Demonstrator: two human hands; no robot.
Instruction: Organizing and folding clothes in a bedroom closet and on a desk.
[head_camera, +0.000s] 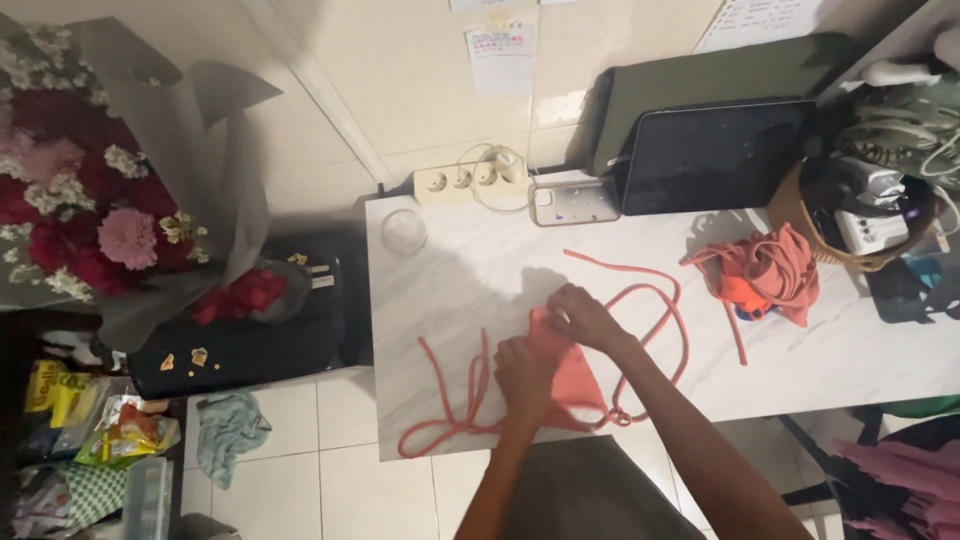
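Note:
A small coral-orange triangular piece of fabric (572, 378) with long matching strings (652, 300) lies on the white marble-look table (470, 280). My left hand (522, 372) presses on its left side, fingers closed on the cloth. At the top corner of the triangle, my right hand (583, 316) pinches the fabric. More string loops (445, 425) trail toward the table's front left edge.
A second bunched orange garment (765, 275) lies to the right. A glass (404, 231), power strip (465, 180), phone (573, 202), tablet (712, 155) and a wicker basket (800, 215) line the back. A wrapped flower bouquet (110, 200) rests on a black case at left.

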